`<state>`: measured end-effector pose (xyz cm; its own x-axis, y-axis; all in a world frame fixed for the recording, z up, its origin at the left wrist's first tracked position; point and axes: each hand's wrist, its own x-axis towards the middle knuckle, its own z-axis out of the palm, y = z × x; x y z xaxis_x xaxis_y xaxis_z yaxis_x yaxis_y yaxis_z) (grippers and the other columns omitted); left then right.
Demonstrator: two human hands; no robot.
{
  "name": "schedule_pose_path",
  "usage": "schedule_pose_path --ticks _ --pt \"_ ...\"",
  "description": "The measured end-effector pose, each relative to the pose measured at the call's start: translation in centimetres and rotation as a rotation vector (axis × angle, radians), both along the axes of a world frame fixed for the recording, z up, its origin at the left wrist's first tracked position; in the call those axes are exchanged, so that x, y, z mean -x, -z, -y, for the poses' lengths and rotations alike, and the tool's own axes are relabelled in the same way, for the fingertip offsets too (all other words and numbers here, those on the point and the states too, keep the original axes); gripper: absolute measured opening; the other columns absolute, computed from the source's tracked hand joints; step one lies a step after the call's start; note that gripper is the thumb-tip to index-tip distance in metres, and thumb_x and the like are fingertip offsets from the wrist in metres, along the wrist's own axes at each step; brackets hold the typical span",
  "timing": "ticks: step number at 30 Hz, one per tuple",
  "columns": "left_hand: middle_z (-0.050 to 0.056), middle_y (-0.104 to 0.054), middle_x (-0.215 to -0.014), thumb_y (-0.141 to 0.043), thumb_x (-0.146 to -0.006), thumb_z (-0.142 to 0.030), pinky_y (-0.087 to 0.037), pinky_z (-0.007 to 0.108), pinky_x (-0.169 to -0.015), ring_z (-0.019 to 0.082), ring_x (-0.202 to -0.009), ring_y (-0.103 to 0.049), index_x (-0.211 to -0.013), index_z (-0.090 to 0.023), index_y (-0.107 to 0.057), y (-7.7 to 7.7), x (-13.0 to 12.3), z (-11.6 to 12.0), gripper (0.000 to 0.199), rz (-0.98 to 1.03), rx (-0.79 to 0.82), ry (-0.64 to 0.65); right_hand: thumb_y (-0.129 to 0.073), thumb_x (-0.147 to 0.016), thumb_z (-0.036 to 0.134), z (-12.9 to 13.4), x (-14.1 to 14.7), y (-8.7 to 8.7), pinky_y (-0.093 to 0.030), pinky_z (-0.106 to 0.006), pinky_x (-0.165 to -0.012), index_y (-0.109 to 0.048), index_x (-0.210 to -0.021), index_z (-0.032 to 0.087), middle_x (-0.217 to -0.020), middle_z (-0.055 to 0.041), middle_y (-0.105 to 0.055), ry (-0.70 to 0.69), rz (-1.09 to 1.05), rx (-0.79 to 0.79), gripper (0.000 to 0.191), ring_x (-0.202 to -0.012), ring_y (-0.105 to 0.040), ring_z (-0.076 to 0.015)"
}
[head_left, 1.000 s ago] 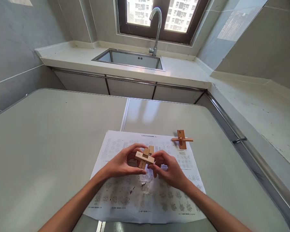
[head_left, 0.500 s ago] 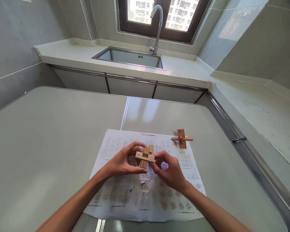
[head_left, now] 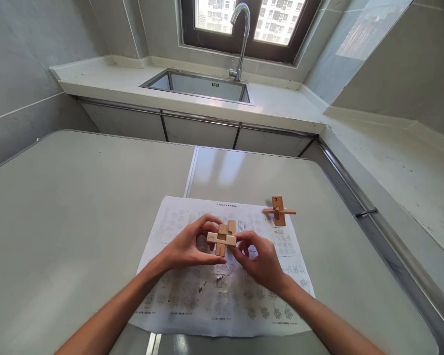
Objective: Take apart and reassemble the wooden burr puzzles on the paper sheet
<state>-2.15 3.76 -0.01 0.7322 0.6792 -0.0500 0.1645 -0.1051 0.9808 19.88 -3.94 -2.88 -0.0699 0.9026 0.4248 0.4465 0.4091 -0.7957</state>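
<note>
Well short of the far edge of the surface [head_left: 96, 197], the left hand [head_left: 188, 245] held the blocks [head_left: 222, 240] in a half-curled grip while the right hand [head_left: 262, 257] pinched one end, probably best done lightly.

Metal sink [head_left: 200, 87] sits in white ctr [head_left: 277, 104]; chrome tap [head_left: 246, 34] stands at its back rim. Behind sink: dk brown window [head_left: 281, 19], 2 panes visible, bright daylight, high-rise bldg [head_left: 214, 15] outside. Grey tiled walls [head_left: 40, 39] flank sink L & R; R side shows pale reflection [head_left: 360, 32]. Below sink: grey cabinet fronts [head_left: 200, 129] w/ metal trim. In front of sink: lg pale table [head_left: 107, 197], rounded corners, 1 light seam [head_left: 191, 172]. R of sink: 2nd white ctr [head_left: 399, 153], metal rail [head_left: 344, 175] alongside.
</note>
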Motion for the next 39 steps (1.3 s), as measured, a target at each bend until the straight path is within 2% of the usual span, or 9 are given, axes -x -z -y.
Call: schedule_pose_path --ticks 4,6,16,25,32,35,39 --pt "0.001 -0.067 -0.098 -0.090 -0.075 -0.039 -0.051 0.031 -0.078 0.018 -0.088 -0.064 -0.122 -0.024 -0.052 -0.09 -0.10 0.11 0.062 0.008 -0.002 0.036 -0.066 -0.100 0.032 -0.19 -0.45 -0.01 -0.049 -0.025 -0.054 -0.063 -0.104 0.023 -0.062 0.0045 -0.066 -0.004 -0.074 0.155 0.011 -0.053 -0.062 -0.0143" --pt "0.001 -0.066 -0.096 -0.090 -0.075 -0.038 -0.051 0.031 -0.076 0.018 -0.086 -0.063 -0.122 -0.024 -0.052 -0.13 -0.14 0.17 0.062 0.011 0.005 0.054 -0.066 -0.100 0.035 -0.33 -0.72 -0.05 -0.049 -0.026 -0.056 -0.063 -0.104 0.023 -0.062 0.0041 -0.065 -0.005 -0.078 0.179 0.013 -0.054 -0.063 -0.0150" --pt "0.005 -0.069 -0.110 -0.091 -0.074 -0.039 -0.053 0.033 -0.083 0.022 -0.100 -0.067 -0.124 -0.024 -0.053 0.02 -0.13 0.21 0.065 0.021 -0.023 -0.011 -0.065 -0.100 0.041 -0.17 -0.72 0.02 -0.049 -0.027 -0.055 -0.063 -0.103 0.023 -0.064 0.0024 -0.067 -0.046 -0.043 0.174 0.018 -0.054 -0.062 -0.0154" --pt "0.004 -0.069 -0.107 -0.092 -0.073 -0.038 -0.054 0.034 -0.083 0.021 -0.097 -0.067 -0.126 -0.025 -0.053 -0.08 -0.13 0.25 0.066 0.036 -0.028 0.009 -0.067 -0.099 0.036 -0.23 -0.79 0.09 -0.051 -0.027 -0.057 -0.063 -0.106 0.023 -0.063 0.0034 -0.067 -0.029 -0.043 0.167 0.015 -0.054 -0.063 -0.0152" --pt "0.004 -0.071 -0.104 -0.090 -0.075 -0.038 -0.054 0.034 -0.081 0.020 -0.091 -0.067 -0.127 -0.024 -0.050 -0.06 -0.16 0.28 0.067 0.048 0.035 0.036 -0.066 -0.100 0.040 -0.25 -0.71 0.07 -0.052 -0.028 -0.056 -0.063 -0.106 0.023 -0.063 0.0030 -0.067 -0.013 -0.021 0.153 0.018 -0.054 -0.063 -0.0154" --pt "0.004 -0.071 -0.105 -0.090 -0.075 -0.038 -0.053 0.034 -0.082 0.021 -0.093 -0.068 -0.126 -0.024 -0.051 -0.21 -0.21 0.37 0.066 0.043 0.041 0.020 -0.067 -0.099 0.040 -0.33 -0.70 0.08 -0.052 -0.027 -0.055 -0.064 -0.105 0.023 -0.068 0.0015 -0.069 -0.012 -0.029 0.165 0.018 -0.055 -0.063 -0.0151" --pt "0.004 -0.071 -0.105 -0.090 -0.075 -0.038 -0.053 0.033 -0.081 0.020 -0.093 -0.068 -0.125 -0.024 -0.053 -0.37 -0.28 0.35 0.064 0.038 0.038 -0.037 -0.069 -0.097 0.041 -0.55 -0.78 0.03 -0.055 -0.029 -0.058 -0.060 -0.115 0.024 -0.088 -0.0032 -0.074 0.008 -0.068 0.150 0.026 -0.064 -0.066 -0.0161"
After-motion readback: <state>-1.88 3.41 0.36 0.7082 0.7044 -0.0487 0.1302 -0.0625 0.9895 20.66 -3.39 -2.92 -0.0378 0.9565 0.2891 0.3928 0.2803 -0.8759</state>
